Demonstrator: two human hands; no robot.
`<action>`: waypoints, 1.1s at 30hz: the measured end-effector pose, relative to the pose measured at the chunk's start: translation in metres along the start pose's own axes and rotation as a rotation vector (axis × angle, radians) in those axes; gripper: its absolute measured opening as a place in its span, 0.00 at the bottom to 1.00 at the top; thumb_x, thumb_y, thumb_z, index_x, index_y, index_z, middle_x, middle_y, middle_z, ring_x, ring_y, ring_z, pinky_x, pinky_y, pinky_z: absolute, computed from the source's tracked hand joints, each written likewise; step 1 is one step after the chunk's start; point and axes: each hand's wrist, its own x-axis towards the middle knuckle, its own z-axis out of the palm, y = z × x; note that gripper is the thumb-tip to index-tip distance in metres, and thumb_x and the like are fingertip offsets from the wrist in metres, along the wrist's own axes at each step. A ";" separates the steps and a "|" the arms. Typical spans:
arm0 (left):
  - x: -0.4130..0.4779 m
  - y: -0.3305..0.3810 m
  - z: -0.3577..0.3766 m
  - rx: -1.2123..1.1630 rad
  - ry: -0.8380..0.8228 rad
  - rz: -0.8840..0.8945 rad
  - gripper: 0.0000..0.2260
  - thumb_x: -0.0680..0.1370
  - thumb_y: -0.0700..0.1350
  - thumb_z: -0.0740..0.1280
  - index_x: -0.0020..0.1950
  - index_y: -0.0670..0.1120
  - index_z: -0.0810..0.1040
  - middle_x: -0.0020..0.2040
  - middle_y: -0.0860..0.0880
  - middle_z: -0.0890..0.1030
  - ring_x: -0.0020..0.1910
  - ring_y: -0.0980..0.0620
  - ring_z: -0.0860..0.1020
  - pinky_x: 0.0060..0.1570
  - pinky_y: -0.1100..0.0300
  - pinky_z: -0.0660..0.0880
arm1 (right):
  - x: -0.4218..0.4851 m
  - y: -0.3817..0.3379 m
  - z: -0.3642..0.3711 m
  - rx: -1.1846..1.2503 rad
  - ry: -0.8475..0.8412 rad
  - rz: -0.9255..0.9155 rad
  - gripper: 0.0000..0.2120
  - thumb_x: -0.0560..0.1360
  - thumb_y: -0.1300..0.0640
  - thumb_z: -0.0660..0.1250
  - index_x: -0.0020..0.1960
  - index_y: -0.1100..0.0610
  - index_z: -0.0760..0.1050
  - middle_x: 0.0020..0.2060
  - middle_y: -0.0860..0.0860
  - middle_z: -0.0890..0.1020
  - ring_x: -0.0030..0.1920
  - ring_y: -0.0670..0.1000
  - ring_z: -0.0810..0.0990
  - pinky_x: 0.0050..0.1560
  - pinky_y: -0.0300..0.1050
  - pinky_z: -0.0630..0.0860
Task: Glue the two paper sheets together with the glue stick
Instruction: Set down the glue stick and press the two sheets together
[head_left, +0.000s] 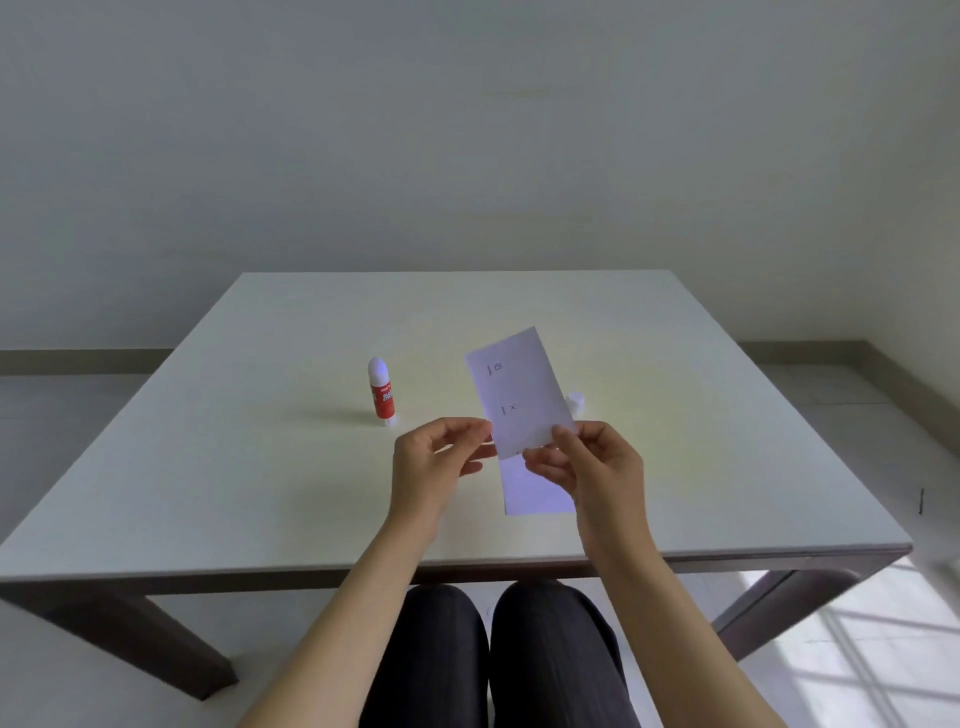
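1. Both hands are raised above the white square table (260, 467); the left hand (436, 462) and the right hand (592, 462) each pinch a lower corner of a small white paper sheet with faint pen marks (514, 389), thumb over forefinger.
2. That sheet is held tilted and clear of the table, judged so that it can be aligned before being lowered.
3. A second white paper sheet (535, 493) is seen lying flat on the table, directly beneath the held sheet and partly hidden by the right hand.
4. A red-and-white glue stick with a rounded white tip (381, 392) stands upright on the table, well to the left of the held sheet, within reach yet out of the working area.
5. A small white cap (575, 401) rests just beside the held sheet's right edge; the stick is judged to be uncapped.
6. Whether glue has been applied cannot be told.
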 end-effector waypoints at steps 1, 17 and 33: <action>0.001 0.001 0.003 -0.023 0.006 -0.014 0.04 0.72 0.41 0.72 0.38 0.49 0.83 0.35 0.52 0.86 0.37 0.52 0.85 0.36 0.64 0.80 | -0.001 0.001 -0.001 0.021 -0.006 0.011 0.03 0.75 0.65 0.66 0.42 0.62 0.74 0.32 0.59 0.83 0.35 0.58 0.85 0.39 0.44 0.82; 0.009 -0.016 0.015 0.361 0.005 -0.086 0.09 0.70 0.41 0.72 0.31 0.51 0.80 0.30 0.54 0.83 0.29 0.59 0.82 0.38 0.65 0.72 | 0.039 0.016 -0.042 -0.819 -0.042 -0.028 0.06 0.70 0.58 0.70 0.36 0.58 0.79 0.32 0.45 0.80 0.33 0.44 0.73 0.36 0.40 0.67; 0.008 -0.036 0.016 0.629 -0.022 -0.046 0.08 0.69 0.44 0.73 0.31 0.52 0.79 0.31 0.54 0.82 0.28 0.57 0.77 0.35 0.63 0.73 | 0.039 0.025 -0.050 -1.125 -0.124 -0.043 0.08 0.70 0.58 0.70 0.34 0.58 0.76 0.30 0.48 0.77 0.41 0.55 0.76 0.46 0.49 0.74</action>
